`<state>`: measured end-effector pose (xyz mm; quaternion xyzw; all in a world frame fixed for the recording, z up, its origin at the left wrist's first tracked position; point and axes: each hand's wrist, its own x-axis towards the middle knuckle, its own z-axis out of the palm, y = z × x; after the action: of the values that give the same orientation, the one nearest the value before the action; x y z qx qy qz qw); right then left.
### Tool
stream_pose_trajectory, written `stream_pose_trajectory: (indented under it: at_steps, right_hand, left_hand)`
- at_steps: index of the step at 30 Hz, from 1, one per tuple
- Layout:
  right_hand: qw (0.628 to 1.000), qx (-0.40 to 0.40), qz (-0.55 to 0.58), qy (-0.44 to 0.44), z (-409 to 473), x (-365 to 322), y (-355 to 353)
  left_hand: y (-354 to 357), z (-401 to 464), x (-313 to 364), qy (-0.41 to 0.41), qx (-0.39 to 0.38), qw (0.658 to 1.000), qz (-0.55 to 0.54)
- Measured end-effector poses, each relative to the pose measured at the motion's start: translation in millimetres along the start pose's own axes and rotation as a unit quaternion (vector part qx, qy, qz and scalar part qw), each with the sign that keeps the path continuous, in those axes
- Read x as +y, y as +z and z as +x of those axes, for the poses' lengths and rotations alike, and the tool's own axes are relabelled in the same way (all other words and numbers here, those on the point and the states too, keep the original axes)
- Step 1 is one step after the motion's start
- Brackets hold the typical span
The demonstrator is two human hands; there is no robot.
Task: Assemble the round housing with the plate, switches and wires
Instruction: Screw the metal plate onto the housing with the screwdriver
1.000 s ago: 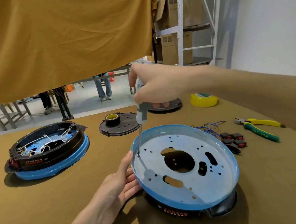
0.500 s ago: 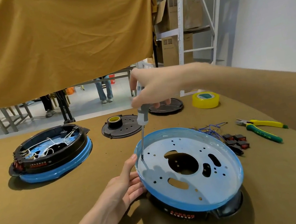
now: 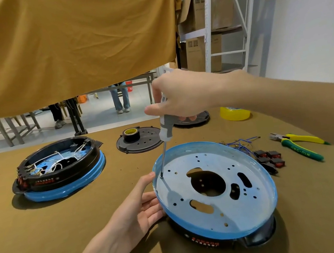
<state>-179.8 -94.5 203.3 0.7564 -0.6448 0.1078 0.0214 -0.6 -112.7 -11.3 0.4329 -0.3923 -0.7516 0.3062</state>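
My left hand lies nearest, palm turned up and fingers straight and relaxed, pressed against the left rim of the housing; the thumb tip touches the blue edge. It grips nothing. The housing sits on the counter, black body down, with red lettering on its near side. The plate lies on top of it, pale metal with a raised blue rim, one large central opening, several slots and many small holes.

My right hand is curled round the grey handle of the screwdriver, held almost upright with a slight tilt. Its tip stands in a small hole near the plate's left edge, just beside my left thumb.

Right of the plate, the switches, black with red faces, lie in a cluster on the counter, touching or nearly touching the rim. The wires, blue, run from them in a loose tangle behind the plate. Further right lie the pliers, green and yellow handles, well apart from the housing.

To the left stands a second housing, open side up, white wiring inside. Behind the plate lies a black disc carrying a tape roll. A second disc lies partly hidden behind my right hand. A yellow roll sits beyond it. A brown cloth hangs at the back, and shelving holds boxes.
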Motion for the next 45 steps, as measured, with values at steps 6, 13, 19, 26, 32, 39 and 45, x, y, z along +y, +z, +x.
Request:
stream_pose_trajectory:
  at_steps: [6, 13, 19, 26, 32, 39, 45]
  right_hand:
    - [0.989, -0.099, 0.105, 0.018, -1, 2, -14]
    - [0.992, -0.073, 0.101, 0.022, -2, 4, -6]
    - [0.998, -0.035, 0.057, 0.008, -1, 2, 2]
    - [0.999, -0.028, 0.023, 0.0, -3, -3, 2]
    - [0.993, -0.068, 0.092, 0.018, -5, -2, -4]
    - [0.992, -0.062, 0.104, 0.018, -8, -3, -4]
    - [0.999, 0.001, 0.035, -0.008, -7, -4, 6]
  left_hand:
    - [0, -2, 1, -0.019, -0.009, 1.0, -0.02]
    - [0, -1, 1, -0.022, -0.013, 0.999, -0.022]
    - [-2, 2, -1, -0.018, -0.01, 1.0, -0.015]
    - [-2, 4, -2, -0.02, -0.008, 1.0, -0.015]
    - [-2, 5, -3, -0.023, -0.011, 1.0, -0.013]
    - [-1, 3, -2, -0.025, -0.008, 1.0, -0.014]
    - [1, 0, 0, -0.026, -0.001, 1.0, -0.012]
